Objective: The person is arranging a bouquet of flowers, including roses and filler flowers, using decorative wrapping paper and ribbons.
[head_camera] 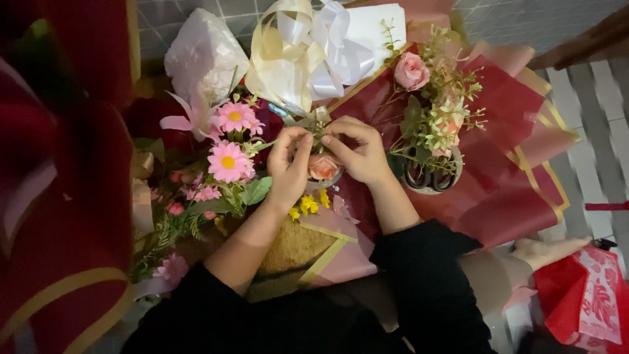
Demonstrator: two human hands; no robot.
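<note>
Hands, left point(288, 167) and right point(357, 152), pinch fingertips together above peach rose point(322, 167).

The person wears a black long-sleeved top of soft, matte cloth. Both sleeves are pushed up, ending in loose, rounded folds below the elbows, so the forearms are bare. The left hand point(288, 167) and right hand point(359, 152) are bare, without rings or gloves.

Small peach rose point(322, 167), perhaps in a round holder, amid pink daisies point(228, 160).
</note>
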